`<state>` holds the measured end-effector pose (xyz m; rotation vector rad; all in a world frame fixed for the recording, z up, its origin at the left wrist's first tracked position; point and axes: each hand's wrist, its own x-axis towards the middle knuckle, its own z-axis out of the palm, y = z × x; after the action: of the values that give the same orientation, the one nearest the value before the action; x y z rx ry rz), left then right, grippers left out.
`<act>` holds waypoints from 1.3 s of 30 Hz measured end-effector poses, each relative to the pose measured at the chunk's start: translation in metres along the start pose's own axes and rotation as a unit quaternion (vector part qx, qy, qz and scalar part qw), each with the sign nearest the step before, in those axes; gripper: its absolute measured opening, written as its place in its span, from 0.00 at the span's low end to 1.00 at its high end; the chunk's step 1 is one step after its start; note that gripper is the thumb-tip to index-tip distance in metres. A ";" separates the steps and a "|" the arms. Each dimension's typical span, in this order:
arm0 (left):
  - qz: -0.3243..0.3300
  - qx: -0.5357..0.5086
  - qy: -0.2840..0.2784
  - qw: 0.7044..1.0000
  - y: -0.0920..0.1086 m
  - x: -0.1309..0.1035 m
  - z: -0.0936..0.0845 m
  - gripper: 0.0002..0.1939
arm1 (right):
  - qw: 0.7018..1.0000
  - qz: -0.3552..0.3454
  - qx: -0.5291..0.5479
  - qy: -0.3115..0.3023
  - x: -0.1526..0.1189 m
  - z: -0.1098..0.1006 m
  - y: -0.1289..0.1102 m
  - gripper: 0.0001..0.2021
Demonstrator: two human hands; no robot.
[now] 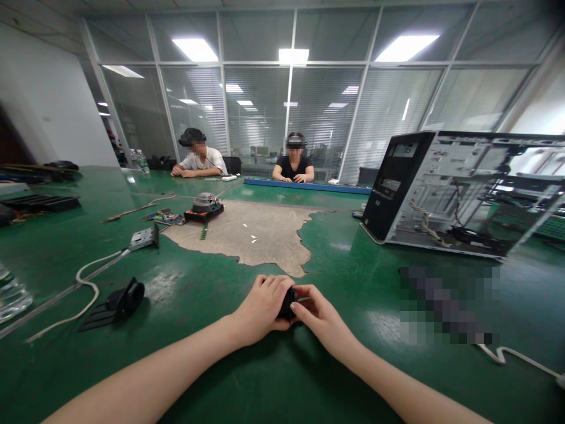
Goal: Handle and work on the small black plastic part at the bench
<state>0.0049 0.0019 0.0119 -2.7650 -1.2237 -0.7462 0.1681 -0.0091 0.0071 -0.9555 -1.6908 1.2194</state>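
Note:
A small black object (288, 304) is held between both hands just above the green table, near the middle front. My left hand (263, 306) wraps over its left side and top, hiding much of it. The fingertips and thumb of my right hand (311, 309) grip its right edge. What the object is cannot be made out. Beyond the hands, the green tabletop (198, 306) has a bare, ragged-edged beige patch (265, 235).
An open computer case (397, 188) stands at the right. A pixelated dark item (445, 303) with a white cable lies nearer. At left are a black part (126, 297), a metal bracket (145, 237) and a cooler-like part (205, 206). Two people sit across the table.

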 end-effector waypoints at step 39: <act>0.018 -0.007 0.001 1.000 -0.001 -0.001 -0.001 0.31 | 0.996 -0.073 -0.044 0.028 -0.002 -0.001 0.002 0.09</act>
<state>0.0038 0.0020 0.0120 -2.7885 -1.1711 -0.7559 0.1702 -0.0103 0.0049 -0.8935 -1.7506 1.0203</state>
